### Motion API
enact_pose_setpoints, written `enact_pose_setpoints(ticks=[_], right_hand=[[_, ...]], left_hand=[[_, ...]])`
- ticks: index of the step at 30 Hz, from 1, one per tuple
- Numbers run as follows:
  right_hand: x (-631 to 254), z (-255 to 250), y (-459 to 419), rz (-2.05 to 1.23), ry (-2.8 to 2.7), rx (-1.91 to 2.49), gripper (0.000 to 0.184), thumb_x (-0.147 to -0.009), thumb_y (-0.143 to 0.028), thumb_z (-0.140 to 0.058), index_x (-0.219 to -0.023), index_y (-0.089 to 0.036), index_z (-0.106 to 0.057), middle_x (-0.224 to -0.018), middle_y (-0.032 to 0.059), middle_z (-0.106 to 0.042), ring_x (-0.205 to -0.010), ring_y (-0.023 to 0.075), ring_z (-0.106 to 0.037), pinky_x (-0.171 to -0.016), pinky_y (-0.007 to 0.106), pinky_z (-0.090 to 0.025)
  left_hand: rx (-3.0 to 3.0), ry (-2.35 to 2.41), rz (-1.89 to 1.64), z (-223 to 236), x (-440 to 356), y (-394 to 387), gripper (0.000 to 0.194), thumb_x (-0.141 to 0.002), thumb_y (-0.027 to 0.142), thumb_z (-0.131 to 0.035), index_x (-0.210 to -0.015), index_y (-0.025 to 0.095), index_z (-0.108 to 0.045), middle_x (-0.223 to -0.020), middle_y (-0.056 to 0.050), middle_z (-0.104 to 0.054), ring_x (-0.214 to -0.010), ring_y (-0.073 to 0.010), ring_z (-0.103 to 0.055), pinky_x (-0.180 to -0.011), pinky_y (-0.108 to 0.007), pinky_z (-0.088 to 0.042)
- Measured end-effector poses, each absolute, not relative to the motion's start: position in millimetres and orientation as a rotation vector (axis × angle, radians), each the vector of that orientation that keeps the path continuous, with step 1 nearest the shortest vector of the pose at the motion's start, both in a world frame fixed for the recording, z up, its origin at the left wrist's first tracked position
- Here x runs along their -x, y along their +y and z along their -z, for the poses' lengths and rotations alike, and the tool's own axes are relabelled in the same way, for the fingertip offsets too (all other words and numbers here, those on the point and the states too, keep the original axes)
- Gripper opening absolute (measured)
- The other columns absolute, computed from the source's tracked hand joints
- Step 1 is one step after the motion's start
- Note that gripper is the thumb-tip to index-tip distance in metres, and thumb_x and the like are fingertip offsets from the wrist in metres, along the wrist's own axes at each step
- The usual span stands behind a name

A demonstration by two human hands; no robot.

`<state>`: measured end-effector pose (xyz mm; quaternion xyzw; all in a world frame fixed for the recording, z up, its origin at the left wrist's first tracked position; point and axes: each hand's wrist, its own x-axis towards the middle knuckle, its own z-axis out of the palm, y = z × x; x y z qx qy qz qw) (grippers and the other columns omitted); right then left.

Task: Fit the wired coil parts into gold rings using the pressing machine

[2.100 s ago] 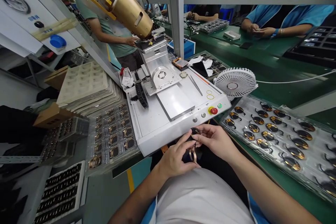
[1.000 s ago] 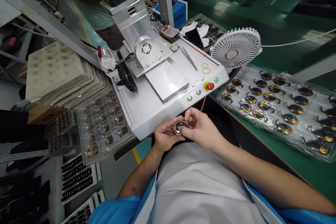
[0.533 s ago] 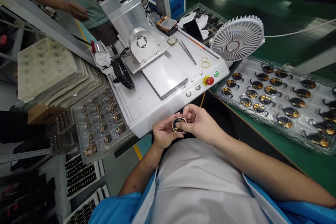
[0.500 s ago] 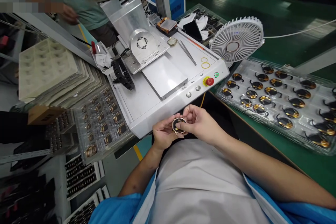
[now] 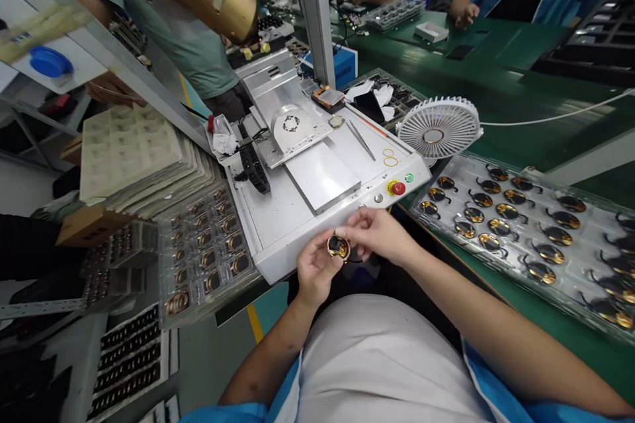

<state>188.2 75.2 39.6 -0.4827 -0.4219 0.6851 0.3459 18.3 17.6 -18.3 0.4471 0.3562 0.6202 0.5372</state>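
Observation:
A round watch case [image 5: 338, 248] with a rose-gold rim is held just past the front edge of the white machine. Inside it show black and shiny gold parts. My left hand [image 5: 315, 271] grips the case from the left and below, thumb near its lower rim. From the right, my right hand [image 5: 374, 234] pinches at the upper rim, fingers curled. The fingertips partly cover that edge, and any small part between them is hidden. Nearest in front of both hands is the machine's front panel with a red emergency button [image 5: 397, 188].
Tweezers [image 5: 360, 139] and yellow rings [image 5: 390, 157] lie on the machine bed beside a metal plate [image 5: 322, 175]. A white fan [image 5: 439, 129] stands at right, behind a tray of black-and-gold discs [image 5: 516, 238]. At left are a case tray [image 5: 198, 244] and stacked trays [image 5: 131, 145]. Co-workers stand beyond.
My right thumb has moved off the face of the watch case to its upper rim, uncovering more gold inside. My view has tilted up, bringing more of the room into sight.

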Motion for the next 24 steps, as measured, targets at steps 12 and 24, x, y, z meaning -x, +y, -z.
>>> enact_pose_setpoints(ticks=[12,24], right_hand=[[-199.9,-53.3,114.4,-1.378,-0.968,1.259,0.045,-0.073,-0.051,-0.089,-0.070,-0.021,-0.056,-0.050,-0.0021,-0.058,-0.035,0.0092,-0.044,-0.033,0.021,-0.036],[-195.5,-50.5,43.1,-1.639,-1.376,1.299,0.037,-0.076,-0.050,-0.082,-0.070,-0.020,-0.061,-0.052,0.0000,-0.063,-0.039,0.0123,-0.052,-0.038,0.021,-0.040]], left_hand=[[-1.218,0.973,-1.389,11.8,-12.5,17.3,0.068,-0.062,0.019,-0.098,-0.125,0.016,-0.072,-0.119,-0.017,-0.080,-0.107,-0.0279,-0.078,-0.093,-0.038,-0.065],[-1.551,1.150,-1.420,4.3,-17.6,12.4,0.077,-0.073,0.018,-0.091,-0.144,0.021,-0.060,-0.129,-0.014,-0.076,-0.113,-0.0286,-0.077,-0.101,-0.040,-0.064]])
